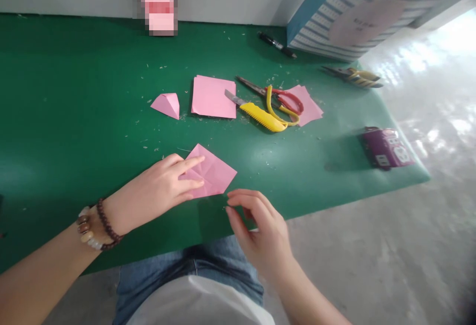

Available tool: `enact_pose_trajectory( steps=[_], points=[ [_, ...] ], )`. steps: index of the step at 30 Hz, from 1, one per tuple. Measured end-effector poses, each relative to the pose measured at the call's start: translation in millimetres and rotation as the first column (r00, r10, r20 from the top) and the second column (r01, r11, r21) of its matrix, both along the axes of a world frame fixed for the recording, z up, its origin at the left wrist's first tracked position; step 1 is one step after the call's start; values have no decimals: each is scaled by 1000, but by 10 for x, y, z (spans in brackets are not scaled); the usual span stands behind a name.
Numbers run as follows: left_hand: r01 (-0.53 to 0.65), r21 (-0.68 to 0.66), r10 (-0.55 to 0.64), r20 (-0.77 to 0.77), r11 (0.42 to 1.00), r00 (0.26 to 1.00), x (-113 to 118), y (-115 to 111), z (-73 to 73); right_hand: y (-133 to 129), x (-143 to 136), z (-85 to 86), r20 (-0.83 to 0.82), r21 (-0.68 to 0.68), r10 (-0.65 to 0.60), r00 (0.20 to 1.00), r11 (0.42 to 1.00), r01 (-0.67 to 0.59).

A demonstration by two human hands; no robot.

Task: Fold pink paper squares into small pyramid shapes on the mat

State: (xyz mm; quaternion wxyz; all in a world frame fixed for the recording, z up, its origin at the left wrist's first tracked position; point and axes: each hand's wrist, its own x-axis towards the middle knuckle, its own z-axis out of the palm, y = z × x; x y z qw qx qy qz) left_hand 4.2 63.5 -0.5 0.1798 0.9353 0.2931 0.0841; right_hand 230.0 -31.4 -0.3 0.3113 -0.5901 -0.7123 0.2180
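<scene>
A creased pink paper [212, 172] lies on the green table near its front edge. My left hand [167, 181], with beaded bracelets on the wrist, rests on the paper's left part, two fingers spread over it. Just off the paper's lower right corner, my right hand [258, 221] hovers with thumb and fingertips apart and nothing between them. Behind are a small folded pink piece [167, 105] and a stack of square pink sheets [213, 97].
A yellow utility knife [262, 116] overlaps the stack; beside it, red-and-yellow scissors [286, 99] lie partly on pink paper [308, 106]. Farther off are a pen [277, 44], pliers [353, 76], a striped box [345, 17] and a purple box [386, 149] near the right edge.
</scene>
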Motion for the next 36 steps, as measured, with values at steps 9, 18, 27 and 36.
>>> enact_pose_trajectory(
  steps=[9, 18, 27, 36],
  points=[
    [-21, -47, 23, 40, 999, 999, 6, -9, 1, 264, -329, -179, 384, 103, 81, 920, 986, -130],
    [9, -145, -12, -20, 989, 1000, -61, -5, 70, 221, -526, -201, 328, 79, 105, 939, 987, -138],
    [76, -58, -76, -7, 995, 997, -80, 46, 7, 467, 35, -60, 198, 218, 144, 970, 958, -187],
    [81, 174, -79, -19, 981, 997, -107, 145, 21, 676, 385, -48, 404, 130, 416, 815, 856, -501]
  ],
)
